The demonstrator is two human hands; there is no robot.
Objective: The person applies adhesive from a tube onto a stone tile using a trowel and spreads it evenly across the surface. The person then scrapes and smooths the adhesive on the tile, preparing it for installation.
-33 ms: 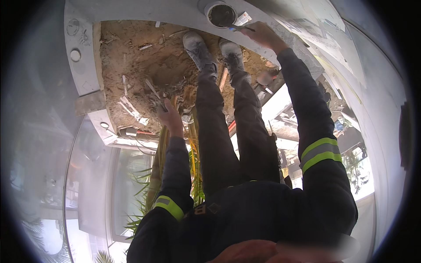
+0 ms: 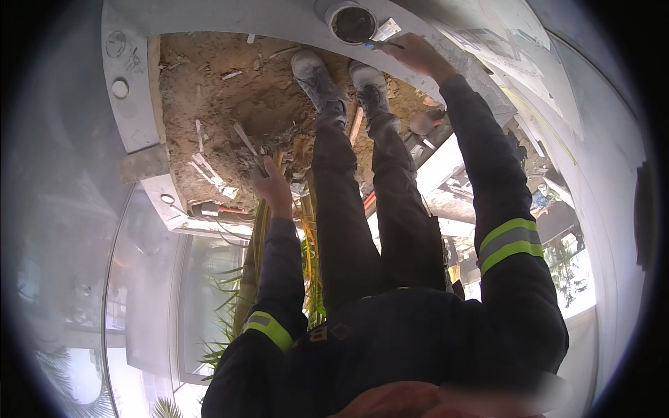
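Note:
My left hand (image 2: 272,181) grips a tool with a long flat pale blade (image 2: 245,139), held above the sandy ground (image 2: 230,97). In my right hand (image 2: 418,54) is a slim dark tool (image 2: 383,44), angled over the rim of a white bucket (image 2: 329,24) that has grey material (image 2: 354,28) inside. A small white packet with print (image 2: 388,28) lies just right of the bucket. My two dusty shoes (image 2: 313,76) stand on the sand, below the bucket and between my hands.
A pale curved ledge (image 2: 188,17) with round fittings borders the sand pit. Plant fronds (image 2: 310,258) hang beside my left forearm. Light curved panels (image 2: 139,292) rise on both sides. Scraps and debris (image 2: 209,177) are scattered over the sand, with more rubble past my right leg.

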